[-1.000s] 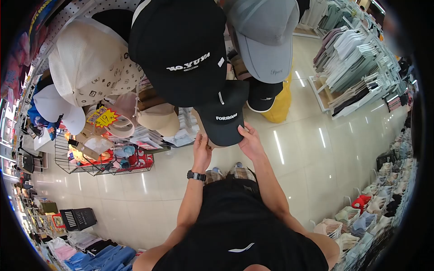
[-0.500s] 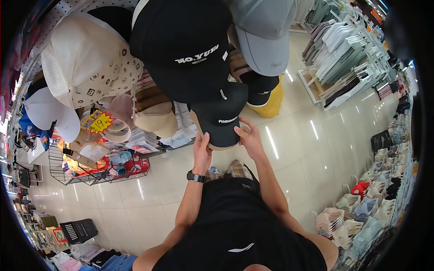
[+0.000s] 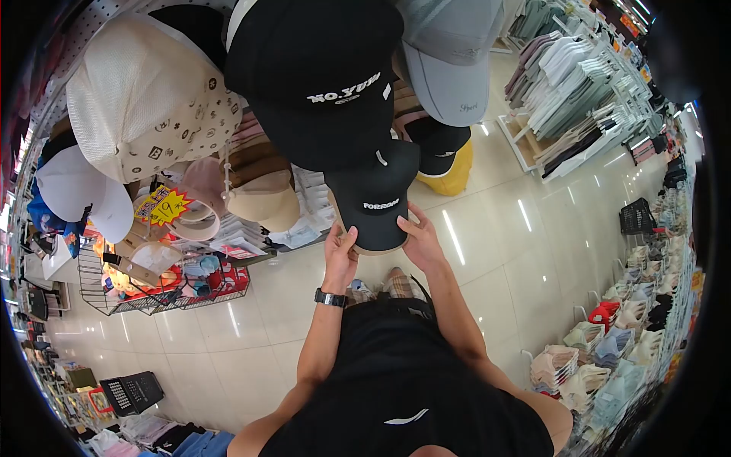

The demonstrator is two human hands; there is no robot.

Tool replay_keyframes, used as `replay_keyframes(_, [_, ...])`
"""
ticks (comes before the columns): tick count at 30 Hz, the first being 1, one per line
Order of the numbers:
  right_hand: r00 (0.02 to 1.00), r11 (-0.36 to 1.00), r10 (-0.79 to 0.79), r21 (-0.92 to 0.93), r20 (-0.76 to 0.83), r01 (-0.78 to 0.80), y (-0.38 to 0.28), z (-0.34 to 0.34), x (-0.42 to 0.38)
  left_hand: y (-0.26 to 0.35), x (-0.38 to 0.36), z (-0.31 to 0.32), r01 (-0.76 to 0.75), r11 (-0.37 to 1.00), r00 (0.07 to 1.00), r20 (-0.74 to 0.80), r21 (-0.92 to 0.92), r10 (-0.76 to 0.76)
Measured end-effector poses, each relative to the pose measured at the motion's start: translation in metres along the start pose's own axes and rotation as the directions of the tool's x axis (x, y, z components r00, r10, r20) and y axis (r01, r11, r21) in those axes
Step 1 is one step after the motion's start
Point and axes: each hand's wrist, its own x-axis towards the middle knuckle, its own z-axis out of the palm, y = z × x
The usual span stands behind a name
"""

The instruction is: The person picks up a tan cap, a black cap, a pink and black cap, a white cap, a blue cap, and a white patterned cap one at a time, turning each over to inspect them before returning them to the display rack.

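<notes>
A black baseball cap (image 3: 377,217) with white lettering on its front is between my hands, brim toward me. My left hand (image 3: 340,251) grips the left side of the brim, thumb on top. On the brim's right side my right hand (image 3: 417,238) does the same, thumb above and fingers partly hidden. A tan edge, perhaps of another cap beneath, shows under the brim. Right above hangs a larger-looking black cap (image 3: 320,84) with white lettering, overlapping the held cap's crown. A grey cap (image 3: 445,84) hangs to its right, a cream patterned cap (image 3: 145,107) to its left.
Left of my hands are a beige cap (image 3: 266,202), a white cap (image 3: 80,194), a yellow price sign (image 3: 164,206) and a wire basket (image 3: 164,293) of goods. Clothes racks (image 3: 571,99) stand at the upper right. Displayed bras (image 3: 586,365) line the lower right. A black basket (image 3: 132,392) sits lower left.
The held cap has turned slightly, its brim now facing me more squarely. Both hands stay on the brim. The hanging caps have shifted a little in view.
</notes>
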Motion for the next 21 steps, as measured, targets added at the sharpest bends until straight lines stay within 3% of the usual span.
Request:
replay_keyframes(5, [1.0, 0.998, -0.005, 0.062, -0.02, 0.006, 0.002, 0.0, 0.001, 0.0, 0.001, -0.002, -0.005, 1.0, 1.0, -0.001, -0.015, 0.005])
replay_keyframes(14, [0.997, 0.998, -0.053, 0.018, -0.057, 0.054, 0.001, 0.004, 0.0, 0.001, -0.003, 0.005, -0.029, 0.999, 0.999, -0.018, 0.025, 0.029])
replay_keyframes(21, [0.994, 0.998, -0.059, 0.021, -0.091, 0.062, 0.003, 0.01, -0.005, -0.002, 0.001, 0.009, -0.036, 0.997, 0.988, -0.149, 0.066, 0.045])
